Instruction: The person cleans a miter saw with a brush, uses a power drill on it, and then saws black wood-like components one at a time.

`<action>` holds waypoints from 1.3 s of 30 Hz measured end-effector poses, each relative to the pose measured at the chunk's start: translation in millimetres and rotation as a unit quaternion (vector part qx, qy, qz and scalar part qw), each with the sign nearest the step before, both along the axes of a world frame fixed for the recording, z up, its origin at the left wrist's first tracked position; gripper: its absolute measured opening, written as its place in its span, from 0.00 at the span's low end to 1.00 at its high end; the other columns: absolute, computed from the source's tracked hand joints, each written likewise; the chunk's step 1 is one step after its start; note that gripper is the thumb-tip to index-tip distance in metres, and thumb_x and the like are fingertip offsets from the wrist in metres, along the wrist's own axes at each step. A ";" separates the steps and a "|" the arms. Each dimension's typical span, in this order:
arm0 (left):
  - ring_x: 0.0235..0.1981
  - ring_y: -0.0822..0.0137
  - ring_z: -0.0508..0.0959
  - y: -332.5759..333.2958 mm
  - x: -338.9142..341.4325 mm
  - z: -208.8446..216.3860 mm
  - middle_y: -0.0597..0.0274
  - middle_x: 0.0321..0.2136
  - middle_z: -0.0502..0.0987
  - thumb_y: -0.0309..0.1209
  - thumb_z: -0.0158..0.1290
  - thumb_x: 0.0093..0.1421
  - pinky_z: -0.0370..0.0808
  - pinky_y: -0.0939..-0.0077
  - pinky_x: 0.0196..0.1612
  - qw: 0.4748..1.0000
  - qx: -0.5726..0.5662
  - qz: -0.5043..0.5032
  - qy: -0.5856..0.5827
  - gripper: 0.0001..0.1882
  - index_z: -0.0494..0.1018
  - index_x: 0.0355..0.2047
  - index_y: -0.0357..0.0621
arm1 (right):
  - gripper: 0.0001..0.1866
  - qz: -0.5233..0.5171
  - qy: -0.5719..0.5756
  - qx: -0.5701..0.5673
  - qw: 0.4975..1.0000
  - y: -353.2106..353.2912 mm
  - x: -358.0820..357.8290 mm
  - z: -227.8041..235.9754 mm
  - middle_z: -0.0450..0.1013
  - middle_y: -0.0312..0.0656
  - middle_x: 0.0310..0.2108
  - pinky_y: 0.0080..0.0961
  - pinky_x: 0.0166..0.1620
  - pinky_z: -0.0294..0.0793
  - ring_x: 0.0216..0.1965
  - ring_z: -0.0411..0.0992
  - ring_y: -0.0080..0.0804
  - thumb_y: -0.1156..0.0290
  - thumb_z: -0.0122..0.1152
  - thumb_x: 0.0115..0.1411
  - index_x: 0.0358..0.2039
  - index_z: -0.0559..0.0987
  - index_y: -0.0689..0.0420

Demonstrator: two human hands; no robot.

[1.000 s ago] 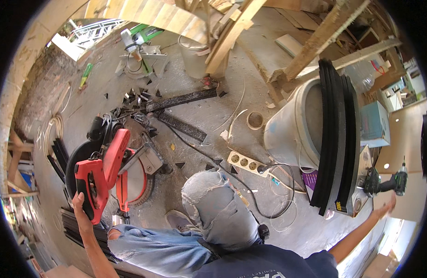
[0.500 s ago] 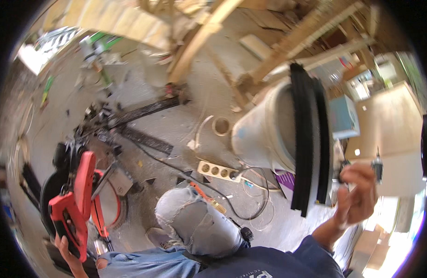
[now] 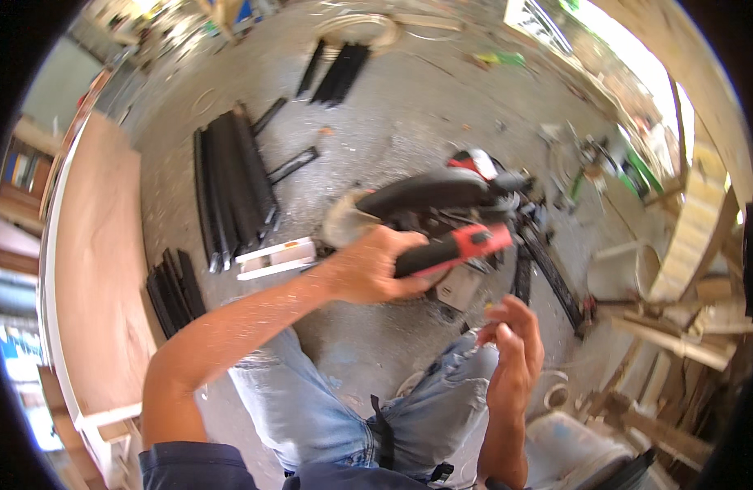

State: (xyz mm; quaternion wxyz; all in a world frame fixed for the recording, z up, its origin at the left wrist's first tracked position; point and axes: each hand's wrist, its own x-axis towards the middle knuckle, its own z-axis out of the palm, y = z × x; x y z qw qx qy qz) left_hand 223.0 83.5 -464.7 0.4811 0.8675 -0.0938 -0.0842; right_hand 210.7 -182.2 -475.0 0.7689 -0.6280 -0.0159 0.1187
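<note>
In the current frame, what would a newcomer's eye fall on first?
Probably the red-and-black power saw near the centre, gripped by the person's left hand, with the bare right hand raised to its lower right. After that, the stack of long black strips on the grey floor left of the saw, and the large pale-brown wooden board near the left edge, stand out.

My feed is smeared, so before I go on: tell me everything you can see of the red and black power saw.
The power saw sits on the floor beyond the person's legs. Its plastic-looking handle is red with a black grip, slanting up rightward; the left hand clasps the grip. A dark, rounded guard arches behind, and a grey, metal-looking block shows below. The right hand is apart from it. Blur hides finer detail.
</note>
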 end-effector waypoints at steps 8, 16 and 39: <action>0.33 0.48 0.81 1.5 -9.1 -31.9 0.45 0.30 0.79 0.35 0.62 0.50 0.75 0.61 0.38 0.994 -0.108 0.016 -0.030 0.19 0.75 0.39 0.36 | 0.21 -0.039 0.103 0.057 0.992 92.6 29.6 8.9 0.74 0.44 0.43 0.29 0.42 0.76 0.40 0.75 0.29 0.60 0.57 0.64 0.52 0.71 0.58; 0.40 0.40 0.77 27.2 -37.9 -54.1 0.40 0.38 0.76 0.49 0.53 0.59 0.73 0.51 0.43 0.977 -0.158 0.075 -0.118 0.27 0.72 0.42 0.33 | 0.19 -0.139 0.201 0.173 0.954 148.6 28.6 -15.1 0.75 0.42 0.32 0.33 0.43 0.78 0.33 0.75 0.36 0.51 0.56 0.65 0.40 0.73 0.56; 0.32 0.58 0.80 448.5 -336.4 -203.6 0.52 0.31 0.79 0.30 0.53 0.60 0.76 0.66 0.39 0.651 0.127 0.747 -0.037 0.08 0.76 0.36 0.38 | 0.31 -0.442 0.105 -0.076 0.888 218.0 14.6 -20.0 0.70 0.38 0.27 0.25 0.28 0.71 0.23 0.67 0.28 0.40 0.41 0.70 0.38 0.73 0.60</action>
